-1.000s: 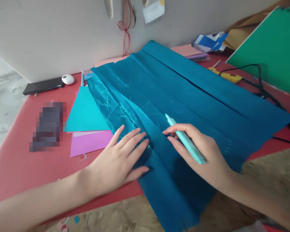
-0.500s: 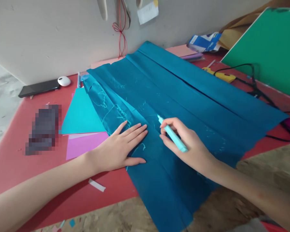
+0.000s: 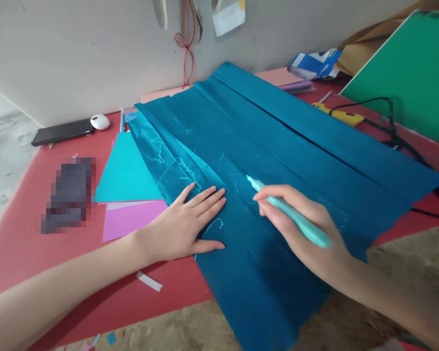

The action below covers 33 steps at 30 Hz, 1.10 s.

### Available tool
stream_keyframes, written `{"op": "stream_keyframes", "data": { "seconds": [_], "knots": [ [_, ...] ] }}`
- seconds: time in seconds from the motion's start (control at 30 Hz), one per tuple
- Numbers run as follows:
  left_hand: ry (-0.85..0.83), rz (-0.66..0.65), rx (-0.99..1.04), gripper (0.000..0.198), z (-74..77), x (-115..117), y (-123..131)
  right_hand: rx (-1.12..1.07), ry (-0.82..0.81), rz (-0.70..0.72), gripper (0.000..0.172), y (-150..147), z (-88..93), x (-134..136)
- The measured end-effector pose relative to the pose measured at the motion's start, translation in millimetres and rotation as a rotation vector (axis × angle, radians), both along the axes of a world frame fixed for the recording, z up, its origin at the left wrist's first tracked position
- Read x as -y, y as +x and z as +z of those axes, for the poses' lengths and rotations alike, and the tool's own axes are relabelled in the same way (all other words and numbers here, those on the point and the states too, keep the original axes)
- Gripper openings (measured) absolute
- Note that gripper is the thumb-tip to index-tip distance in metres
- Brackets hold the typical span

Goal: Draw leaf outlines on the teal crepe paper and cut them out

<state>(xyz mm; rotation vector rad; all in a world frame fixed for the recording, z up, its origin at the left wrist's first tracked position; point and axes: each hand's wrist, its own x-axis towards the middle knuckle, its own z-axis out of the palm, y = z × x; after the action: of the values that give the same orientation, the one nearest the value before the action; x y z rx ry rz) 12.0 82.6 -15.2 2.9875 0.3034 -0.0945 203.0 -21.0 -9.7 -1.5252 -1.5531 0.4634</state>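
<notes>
A large sheet of dark blue creased material point(image 3: 219, 126), cloth or paper, lies over the table and hangs past its front edge. Pale, thin squiggly lines show on its left part; whether drawn or loose threads, I cannot tell. My left hand point(image 3: 190, 219) rests flat on the sheet's left edge, fingers spread. Between the fingers of my right hand point(image 3: 303, 214) is a light turquoise marker point(image 3: 300, 222), its tip pointing up and left, at or just over the sheet. I cannot tell whether the tip touches.
Under the sheet is a red table point(image 3: 18, 234) with turquoise paper point(image 3: 126, 170) and purple paper point(image 3: 131, 222). A black phone-like slab point(image 3: 64, 132) and a white mouse-like object point(image 3: 100, 122) lie at back left. A yellow tool point(image 3: 342, 116), black cable point(image 3: 393, 122) and green board point(image 3: 409, 73) are right.
The marker leans lower and my right hand has shifted slightly right. My left hand stays flat on the sheet. A pale curved line beside my left thumb shows longer than before.
</notes>
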Motion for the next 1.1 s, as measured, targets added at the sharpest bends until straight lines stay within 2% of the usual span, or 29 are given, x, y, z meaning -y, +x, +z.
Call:
{"op": "stream_keyframes", "data": {
  "seconds": [0.13, 0.33, 0.53, 1.1],
  "knots": [
    [0.003, -0.003, 0.003, 0.073, -0.4, 0.4, -0.8, -0.212, -0.056, 0.115, 0.022, -7.2, 4.2, 17.0],
    [0.001, -0.003, 0.008, 0.067, 0.2, 1.1, -0.3, -0.311, -0.234, 0.125, 0.011, -11.4, -15.2, 25.0],
    [-0.017, 0.003, 0.009, 0.065, 0.5, 1.0, 0.3, -0.201, -0.159, 0.190, 0.009, -12.8, -14.9, 24.2],
    [-0.013, 0.014, 0.029, 0.067, -1.5, 2.2, -0.8, -0.063, -0.048, 0.223, 0.009, -13.7, -22.1, 26.5]
  ]
}}
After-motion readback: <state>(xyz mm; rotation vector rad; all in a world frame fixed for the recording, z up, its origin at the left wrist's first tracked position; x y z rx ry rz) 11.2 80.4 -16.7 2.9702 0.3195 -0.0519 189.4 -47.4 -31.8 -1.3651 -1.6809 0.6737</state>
